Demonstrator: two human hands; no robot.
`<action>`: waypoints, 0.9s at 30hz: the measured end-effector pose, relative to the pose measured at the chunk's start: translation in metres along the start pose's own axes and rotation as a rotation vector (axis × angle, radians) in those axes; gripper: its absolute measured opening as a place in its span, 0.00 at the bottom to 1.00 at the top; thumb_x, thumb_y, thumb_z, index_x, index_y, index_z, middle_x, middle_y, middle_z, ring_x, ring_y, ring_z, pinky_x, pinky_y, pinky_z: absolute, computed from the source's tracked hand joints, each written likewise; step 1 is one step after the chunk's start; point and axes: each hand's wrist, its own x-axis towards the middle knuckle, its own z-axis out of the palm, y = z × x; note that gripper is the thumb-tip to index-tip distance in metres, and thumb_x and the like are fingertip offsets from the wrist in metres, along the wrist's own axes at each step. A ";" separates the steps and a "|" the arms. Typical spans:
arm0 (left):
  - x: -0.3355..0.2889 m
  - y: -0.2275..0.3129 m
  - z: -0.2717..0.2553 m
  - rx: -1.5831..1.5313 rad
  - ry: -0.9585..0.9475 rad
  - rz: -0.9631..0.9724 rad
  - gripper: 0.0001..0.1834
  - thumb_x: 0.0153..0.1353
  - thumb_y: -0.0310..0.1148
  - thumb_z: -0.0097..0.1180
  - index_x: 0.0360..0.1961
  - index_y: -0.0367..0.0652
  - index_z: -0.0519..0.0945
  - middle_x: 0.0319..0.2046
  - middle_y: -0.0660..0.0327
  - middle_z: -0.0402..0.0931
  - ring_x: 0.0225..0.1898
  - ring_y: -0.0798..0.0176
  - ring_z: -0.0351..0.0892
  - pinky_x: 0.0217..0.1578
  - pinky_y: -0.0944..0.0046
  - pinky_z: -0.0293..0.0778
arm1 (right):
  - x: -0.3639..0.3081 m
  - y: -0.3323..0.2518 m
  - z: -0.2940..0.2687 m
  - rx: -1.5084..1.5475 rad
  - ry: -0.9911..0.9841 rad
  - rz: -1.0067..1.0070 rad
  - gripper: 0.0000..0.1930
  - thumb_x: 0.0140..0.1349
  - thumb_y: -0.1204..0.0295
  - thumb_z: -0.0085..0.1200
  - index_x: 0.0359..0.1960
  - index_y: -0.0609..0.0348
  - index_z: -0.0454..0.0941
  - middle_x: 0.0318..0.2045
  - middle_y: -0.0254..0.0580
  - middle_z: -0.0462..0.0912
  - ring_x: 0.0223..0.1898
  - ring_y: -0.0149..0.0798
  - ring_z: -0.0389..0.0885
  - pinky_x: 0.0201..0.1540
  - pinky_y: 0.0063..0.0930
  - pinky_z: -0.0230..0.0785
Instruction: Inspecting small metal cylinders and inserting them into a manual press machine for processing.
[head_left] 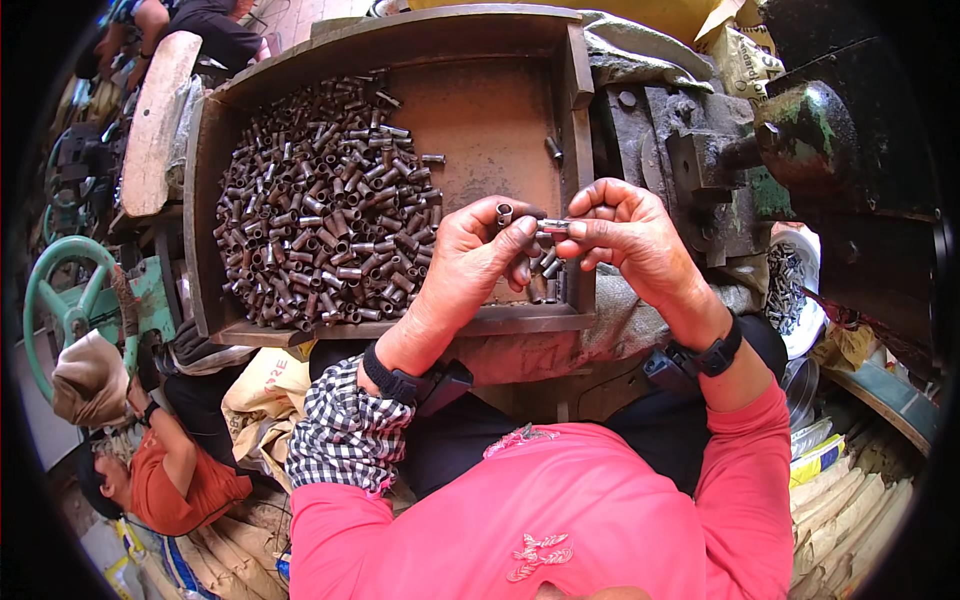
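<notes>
Head view: both hands meet above the rusty tray's (480, 130) near right corner (tube heap (325, 205) lies left). Left hand (470, 265) pinches an upright metal tube (504, 213); right hand (625, 235) grips a shiny sleeve (553, 226) lying crosswise, nearly touching.

This is a small metalworking workshop, crowded and grimy. A rusty metal tray (480, 130) holds a heap of short dark metal tubes (320, 210), and just beside it on the right stands a heavy, oil-blackened machine (700, 170) with chipped green paint. To the left a green handwheel (65, 300) belongs to another machine, worn sacks (265, 390) lie on the floor, and another person in an orange shirt (170, 480) sits low among them.
</notes>
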 end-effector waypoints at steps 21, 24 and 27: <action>-0.005 -0.004 0.002 -0.102 0.017 -0.042 0.10 0.59 0.28 0.56 0.40 0.34 0.77 0.29 0.58 0.79 0.20 0.71 0.75 0.21 0.75 0.72 | -0.128 -0.050 0.018 -1.166 0.168 -0.936 0.15 0.51 0.73 0.60 0.39 0.63 0.71 0.28 0.45 0.77 0.27 0.46 0.77 0.26 0.34 0.70; -0.015 0.004 0.016 -0.003 0.019 -0.020 0.10 0.58 0.28 0.57 0.39 0.35 0.78 0.29 0.60 0.79 0.21 0.72 0.76 0.21 0.75 0.72 | -0.231 -0.098 0.001 -1.539 0.384 -0.954 0.15 0.54 0.73 0.57 0.42 0.63 0.71 0.34 0.46 0.80 0.29 0.39 0.80 0.28 0.28 0.71; -0.007 0.015 0.041 0.166 -0.040 0.002 0.10 0.59 0.29 0.57 0.38 0.34 0.77 0.27 0.62 0.78 0.22 0.73 0.76 0.22 0.75 0.72 | -0.278 -0.104 -0.058 -0.967 1.124 -1.515 0.15 0.63 0.75 0.42 0.50 0.72 0.65 0.46 0.58 0.74 0.44 0.46 0.74 0.53 0.35 0.64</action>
